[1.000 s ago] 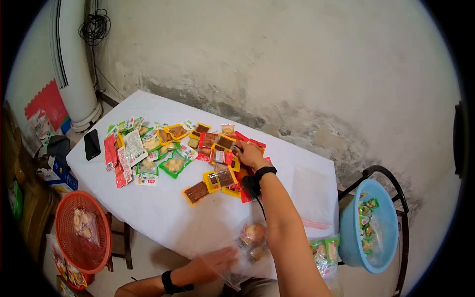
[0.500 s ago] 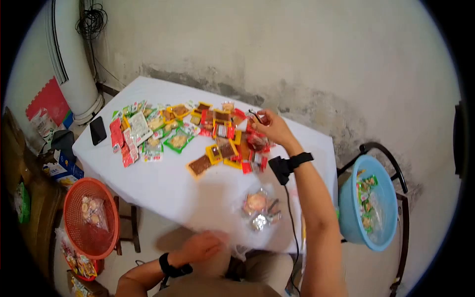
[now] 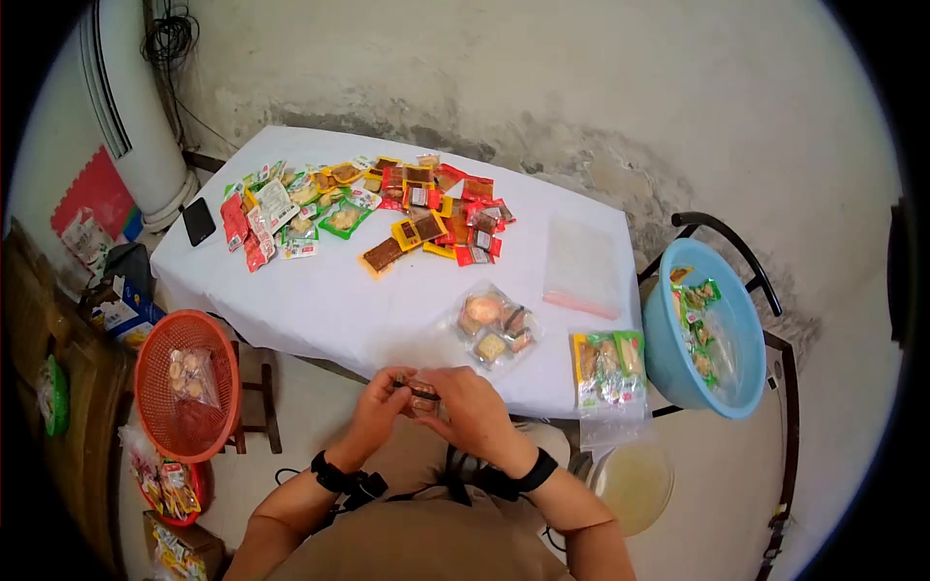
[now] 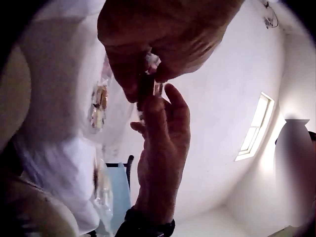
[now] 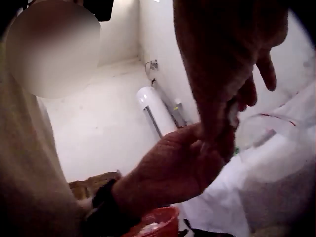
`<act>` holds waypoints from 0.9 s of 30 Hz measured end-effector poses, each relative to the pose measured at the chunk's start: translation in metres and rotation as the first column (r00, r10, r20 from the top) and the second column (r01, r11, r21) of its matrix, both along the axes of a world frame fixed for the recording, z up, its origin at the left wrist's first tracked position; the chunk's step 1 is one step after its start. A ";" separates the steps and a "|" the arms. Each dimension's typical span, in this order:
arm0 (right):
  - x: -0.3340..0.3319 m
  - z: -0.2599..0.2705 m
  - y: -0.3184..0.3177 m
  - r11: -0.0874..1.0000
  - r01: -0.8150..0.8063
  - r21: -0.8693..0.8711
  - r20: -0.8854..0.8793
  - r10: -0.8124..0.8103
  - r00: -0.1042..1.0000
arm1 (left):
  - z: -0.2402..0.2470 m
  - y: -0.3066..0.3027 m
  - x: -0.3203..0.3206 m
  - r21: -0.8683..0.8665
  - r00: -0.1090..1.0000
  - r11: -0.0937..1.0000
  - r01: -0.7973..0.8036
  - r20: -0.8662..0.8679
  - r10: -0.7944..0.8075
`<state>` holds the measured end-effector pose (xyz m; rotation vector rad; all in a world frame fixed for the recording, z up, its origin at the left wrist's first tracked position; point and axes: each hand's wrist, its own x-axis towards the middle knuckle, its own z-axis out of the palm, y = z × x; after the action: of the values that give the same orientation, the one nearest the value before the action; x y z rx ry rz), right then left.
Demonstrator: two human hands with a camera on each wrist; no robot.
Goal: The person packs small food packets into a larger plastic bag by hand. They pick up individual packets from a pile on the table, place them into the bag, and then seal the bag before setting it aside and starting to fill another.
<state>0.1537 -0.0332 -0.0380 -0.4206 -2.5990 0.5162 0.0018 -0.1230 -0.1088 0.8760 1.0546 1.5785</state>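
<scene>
In front of my body, at the table's near edge, both hands meet around a small wrapped snack (image 3: 418,395), brownish with a dark band. My left hand (image 3: 375,414) pinches its left side between thumb and fingers. From the other side my right hand (image 3: 475,412) grips it, fingers bent over the wrapper. In the left wrist view the packet (image 4: 146,89) shows dark between the two hands' fingertips. Just beyond them on the white cloth lies a clear plastic bag (image 3: 492,327) with several round and square snacks inside.
Red and yellow packets (image 3: 475,218) and green and white packets (image 3: 300,208) lie heaped along the far side. A flat clear bag (image 3: 581,266) and a filled bag (image 3: 608,373) lie at right. A blue basin (image 3: 664,329), an orange basket (image 3: 155,416) and a phone (image 3: 199,222) flank them.
My right hand has drawn back from the red packets to the near edge and met my left hand, which has risen. The snack is now held between them. The head view has shifted.
</scene>
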 end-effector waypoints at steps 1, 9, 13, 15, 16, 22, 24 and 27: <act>0.003 -0.002 -0.004 0.994 0.110 -0.005 -0.065 -0.110 0.992 | -0.003 -0.004 -0.001 -0.074 0.998 0.996 -0.041 0.034 0.044; 0.017 -0.048 -0.003 0.898 0.406 0.170 0.086 -0.424 0.902 | -0.001 -0.020 -0.005 -0.225 0.987 0.962 -0.155 -0.079 0.140; 0.012 -0.044 0.001 0.921 0.389 0.033 -0.243 -0.370 0.897 | 0.017 0.004 0.000 -0.319 0.998 0.946 -0.054 -0.034 0.045; 0.011 -0.042 0.000 0.922 0.386 0.004 -0.315 -0.365 0.876 | 0.015 0.021 0.000 -0.339 0.999 0.941 0.012 -0.036 -0.026; 0.011 -0.042 -0.001 0.925 0.380 0.015 -0.329 -0.354 0.876 | 0.010 0.031 -0.001 -0.315 0.986 0.949 0.005 -0.154 -0.056; 0.007 -0.046 -0.001 0.949 0.316 0.008 -0.483 -0.273 0.832 | 0.019 0.083 0.016 -0.268 0.877 0.962 0.053 -0.448 -0.173; 0.008 -0.045 -0.001 0.954 0.300 0.017 -0.502 -0.251 0.827 | 0.005 0.104 0.025 -0.244 0.810 0.967 0.078 -0.550 -0.204; 0.007 -0.040 -0.001 0.953 0.303 0.009 -0.427 -0.270 0.863 | -0.012 0.131 0.037 0.147 0.633 0.812 0.565 0.555 -0.540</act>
<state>0.1606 -0.0340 -0.0784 -0.5876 -2.0842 0.3553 0.0384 0.0079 -0.1209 0.5479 0.3146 1.1548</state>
